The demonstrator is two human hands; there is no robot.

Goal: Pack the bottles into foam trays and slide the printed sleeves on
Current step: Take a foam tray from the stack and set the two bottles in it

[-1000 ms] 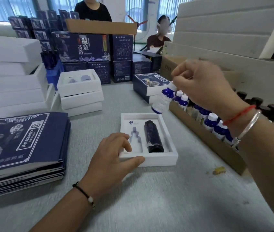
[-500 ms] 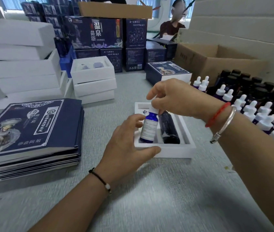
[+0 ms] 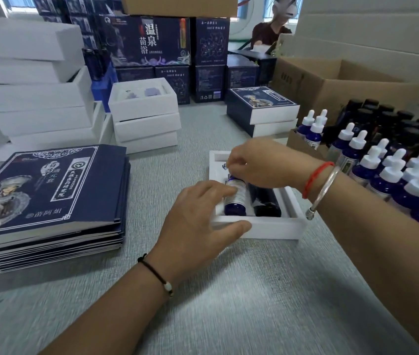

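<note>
1. Toward the counter's right edge, the foam tray [image 3: 267, 228] holds a dark bottle [image 3: 264, 201] beside the blue bottle [image 3: 235, 198] going in
2. Right hand [image 3: 257, 165] pinches its cap; left hand [image 3: 198, 219], fingers fairly straight, steadies bottle and tray
3. The sleeves [image 3: 44, 190], stacked toward the left edge, look not yet fitted
4. Cap hidden; seating unclear

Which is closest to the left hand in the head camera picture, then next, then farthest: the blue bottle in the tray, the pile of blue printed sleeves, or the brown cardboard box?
1. Blue labelled dropper bottle, touching the left hand, in the white foam tray.
2. Stack of dark blue printed sleeves, left.
3. Brown cardboard box, far right.
</note>
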